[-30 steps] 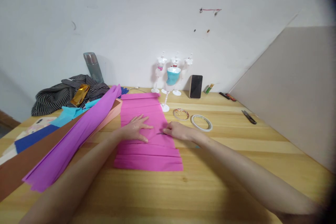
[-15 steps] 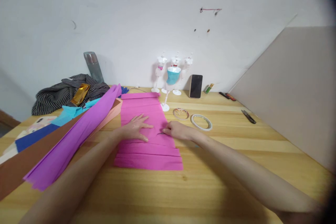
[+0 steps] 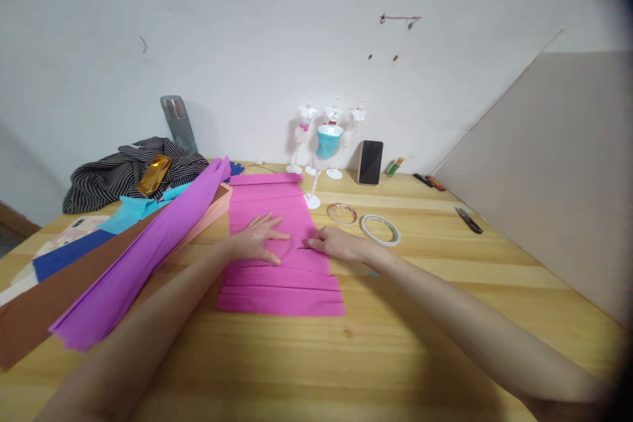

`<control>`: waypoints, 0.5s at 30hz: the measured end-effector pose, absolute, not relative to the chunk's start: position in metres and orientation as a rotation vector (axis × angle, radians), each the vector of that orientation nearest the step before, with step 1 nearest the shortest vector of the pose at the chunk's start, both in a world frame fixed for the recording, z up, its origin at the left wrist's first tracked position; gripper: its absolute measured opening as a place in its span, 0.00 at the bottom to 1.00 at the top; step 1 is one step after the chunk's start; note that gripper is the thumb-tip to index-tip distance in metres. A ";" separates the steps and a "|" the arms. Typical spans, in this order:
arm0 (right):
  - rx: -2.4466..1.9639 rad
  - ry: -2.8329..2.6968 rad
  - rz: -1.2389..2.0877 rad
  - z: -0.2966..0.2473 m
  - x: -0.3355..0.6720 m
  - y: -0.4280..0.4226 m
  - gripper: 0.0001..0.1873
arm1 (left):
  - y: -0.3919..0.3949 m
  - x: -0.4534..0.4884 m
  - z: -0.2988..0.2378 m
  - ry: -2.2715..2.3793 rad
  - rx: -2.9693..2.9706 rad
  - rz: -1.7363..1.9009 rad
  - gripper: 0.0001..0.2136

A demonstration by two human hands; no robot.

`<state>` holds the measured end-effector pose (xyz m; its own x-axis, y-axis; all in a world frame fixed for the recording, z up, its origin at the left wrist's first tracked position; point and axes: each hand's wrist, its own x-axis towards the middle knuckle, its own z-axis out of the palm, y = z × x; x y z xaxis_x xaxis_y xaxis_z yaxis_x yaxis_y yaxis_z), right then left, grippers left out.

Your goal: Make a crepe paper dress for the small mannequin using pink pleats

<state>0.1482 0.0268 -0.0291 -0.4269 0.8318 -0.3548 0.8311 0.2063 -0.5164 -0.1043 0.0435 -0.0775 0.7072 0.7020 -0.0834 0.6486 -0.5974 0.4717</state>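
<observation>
Both forearms came in from the bottom of the view, the left one cut off by the lower edge, the right one fading into a dark blur at the corner. Between them the pink sheet (image 3: 281, 303) lay on the wooden table (image 3: 316, 369), creased across, its middle partly covered by the hands. The left hand (image 3: 256, 242) rested palm down on it, fingers spread apart and clasping nothing. The right hand (image 3: 332, 242), at the sheet's right edge, was curled with thumb and fingertips together, pinching a thin dark tool (image 3: 303, 248); only its pointed end showed, so its kind could not be told.

To the left a purple sheet (image 3: 143, 250) overlay a brown sheet (image 3: 54, 297), which hid parts of the blue pieces beneath. Beyond the right hand, a small ring (image 3: 346, 224) enclosed golden bits too tiny to identify, just beside a white tape roll (image 3: 396, 237). Well to the right lay a dark-handled tool (image 3: 469, 219).

Farther back stood four white dress forms, the front one, in a teal wrap (image 3: 329, 142), partly blocking those behind. A phone (image 3: 370, 163) was propped near the wall. A capped bottle (image 3: 179, 125), its contents unseen, rose behind a striped cloth (image 3: 99, 178) bearing a gold packet (image 3: 154, 175).
</observation>
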 end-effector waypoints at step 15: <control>-1.641 -2.295 1.178 -0.039 0.187 0.028 0.25 | 0.040 -0.100 -0.068 1.062 2.493 0.106 0.38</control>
<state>0.1875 0.0277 -0.0388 -0.4214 0.8366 -0.3502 0.7721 0.1283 -0.6225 -0.1003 0.0398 -0.0680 0.7044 0.7035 -0.0946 0.6709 -0.6164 0.4123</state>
